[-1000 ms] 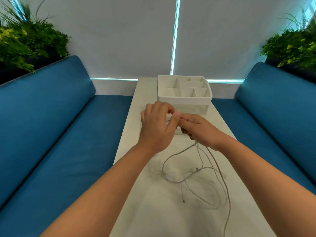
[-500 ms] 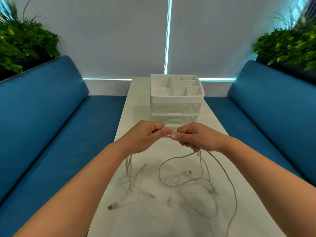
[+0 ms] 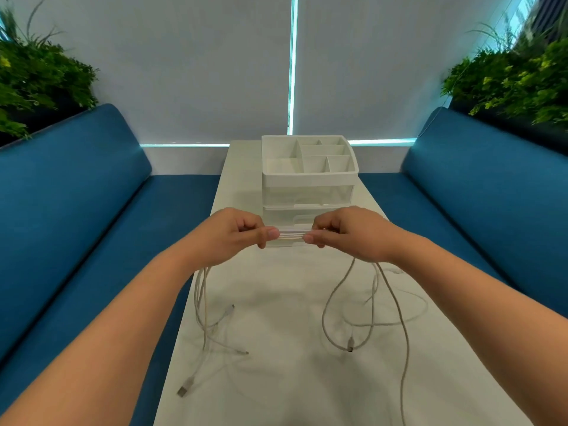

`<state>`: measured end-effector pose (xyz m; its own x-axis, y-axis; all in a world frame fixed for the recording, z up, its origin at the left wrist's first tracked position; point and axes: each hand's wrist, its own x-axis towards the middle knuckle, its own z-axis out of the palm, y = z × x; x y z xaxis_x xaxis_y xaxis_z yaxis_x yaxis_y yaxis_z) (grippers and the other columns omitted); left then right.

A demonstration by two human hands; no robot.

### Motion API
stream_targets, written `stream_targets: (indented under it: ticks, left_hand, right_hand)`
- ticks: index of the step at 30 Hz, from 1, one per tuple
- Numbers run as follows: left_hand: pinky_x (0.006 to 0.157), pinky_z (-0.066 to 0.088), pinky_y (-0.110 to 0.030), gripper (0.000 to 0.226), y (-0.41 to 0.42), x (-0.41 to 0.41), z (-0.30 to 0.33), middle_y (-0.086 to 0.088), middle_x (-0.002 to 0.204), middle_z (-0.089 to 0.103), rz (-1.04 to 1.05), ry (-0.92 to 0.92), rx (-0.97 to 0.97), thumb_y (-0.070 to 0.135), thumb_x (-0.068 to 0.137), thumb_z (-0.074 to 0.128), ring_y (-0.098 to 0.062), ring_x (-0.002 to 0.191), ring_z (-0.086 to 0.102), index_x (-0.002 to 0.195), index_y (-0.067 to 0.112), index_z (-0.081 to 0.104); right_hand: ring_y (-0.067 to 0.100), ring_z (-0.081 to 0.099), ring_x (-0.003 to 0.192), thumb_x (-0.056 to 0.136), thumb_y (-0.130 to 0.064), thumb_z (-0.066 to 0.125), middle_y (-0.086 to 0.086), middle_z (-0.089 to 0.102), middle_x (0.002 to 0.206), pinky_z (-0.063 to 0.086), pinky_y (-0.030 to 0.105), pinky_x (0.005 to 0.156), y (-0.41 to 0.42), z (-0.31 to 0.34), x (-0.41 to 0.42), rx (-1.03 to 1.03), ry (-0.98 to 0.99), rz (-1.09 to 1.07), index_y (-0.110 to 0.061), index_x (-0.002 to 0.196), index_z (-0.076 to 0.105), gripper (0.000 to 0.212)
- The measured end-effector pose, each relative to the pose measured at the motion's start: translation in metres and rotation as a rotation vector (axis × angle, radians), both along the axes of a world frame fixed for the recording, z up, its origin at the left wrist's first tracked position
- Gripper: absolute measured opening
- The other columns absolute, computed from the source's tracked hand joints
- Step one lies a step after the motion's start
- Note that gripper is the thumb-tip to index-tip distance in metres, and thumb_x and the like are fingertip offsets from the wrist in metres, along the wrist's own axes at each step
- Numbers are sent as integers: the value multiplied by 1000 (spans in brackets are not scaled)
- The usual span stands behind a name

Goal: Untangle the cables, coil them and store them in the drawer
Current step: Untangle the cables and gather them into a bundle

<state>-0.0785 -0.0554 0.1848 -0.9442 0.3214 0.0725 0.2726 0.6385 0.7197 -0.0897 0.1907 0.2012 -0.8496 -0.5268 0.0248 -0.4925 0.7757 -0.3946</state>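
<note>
Several white cables (image 3: 291,235) run taut between my two hands above the white table (image 3: 276,379). My left hand (image 3: 233,230) pinches the bundle at its left end, and strands hang from it down to plugs near the table's left edge. My right hand (image 3: 347,232) pinches the right end, from which long loops (image 3: 368,305) trail onto the table. Just beyond my hands stands the white organizer (image 3: 309,170), with open compartments on top and clear drawers (image 3: 307,195) below; the lower drawer front is partly hidden by my hands.
Blue sofa benches (image 3: 76,210) flank the narrow table on both sides. Green plants (image 3: 516,75) sit behind each backrest. A USB plug (image 3: 183,390) lies close to the table's left edge. Window blinds close off the far wall.
My hands have drawn apart sideways, stretching the cables into a straight span between them. The hanging strands have split into a left group and a right group.
</note>
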Motion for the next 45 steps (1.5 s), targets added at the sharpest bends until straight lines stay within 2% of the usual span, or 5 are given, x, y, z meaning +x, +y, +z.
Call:
stream_targets:
  ticks: [15,20,27,38,45]
  left_hand:
    - [42,24,-19,37,4,11,10,-3,54,31,-47,-150,350,43,85,63,-12,47,24,60,16,58]
    - [44,29,-17,44,-2,9,10,4,51,35,-50,-168,98,52,88,57,-9,46,28,71,13,64]
    - [45,31,-13,55,-11,-12,-7,11,48,37,70,67,-106,59,89,49,-4,44,33,69,8,53]
    - [46,33,-14,61,-13,-14,-5,-3,59,37,33,94,27,55,80,63,-7,49,31,76,-5,61]
    - [46,29,-12,53,-21,-14,-17,6,52,34,130,131,73,46,86,64,-8,47,30,71,-5,58]
  right_hand:
    - [7,55,54,86,-56,57,-2,56,58,44,22,65,21,-12,-3,-153,-309,-40,-13,64,56,49]
    - [6,37,49,88,-50,59,-4,41,57,34,12,49,22,-12,-1,-248,-65,-91,-11,65,49,46]
    - [11,34,48,97,-33,49,-8,36,59,42,24,48,15,1,6,-570,-467,78,-14,76,48,28]
    - [12,39,46,76,-77,50,0,40,52,34,22,53,34,-8,-10,59,-186,-239,-15,52,37,67]
    - [11,44,53,85,-51,54,-5,45,57,43,24,60,43,-25,-2,-454,-434,-82,-10,75,52,42]
